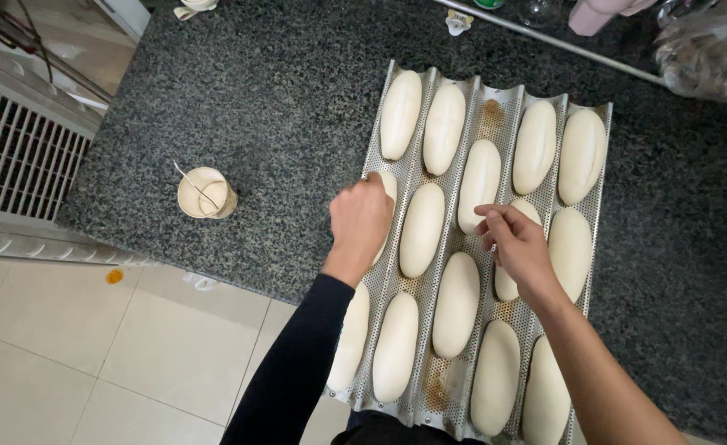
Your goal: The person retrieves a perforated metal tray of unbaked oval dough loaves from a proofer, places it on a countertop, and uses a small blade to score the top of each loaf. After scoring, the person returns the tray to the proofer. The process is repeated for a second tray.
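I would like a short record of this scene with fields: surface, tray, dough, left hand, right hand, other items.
surface: dark speckled stone counter
tray: perforated metal tray with long channels
dough: pale oblong dough pieces lying in the channels
left hand: left hand closed, resting on a dough piece in the leftmost channel
right hand: right hand with fingers pinched, above a dough piece
other items: small cream cup left of the tray

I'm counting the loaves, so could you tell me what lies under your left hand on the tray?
A pale dough loaf peeks out beside the left hand, in the perforated tray's outer channel. The hand covers most of it, hiding its surface.
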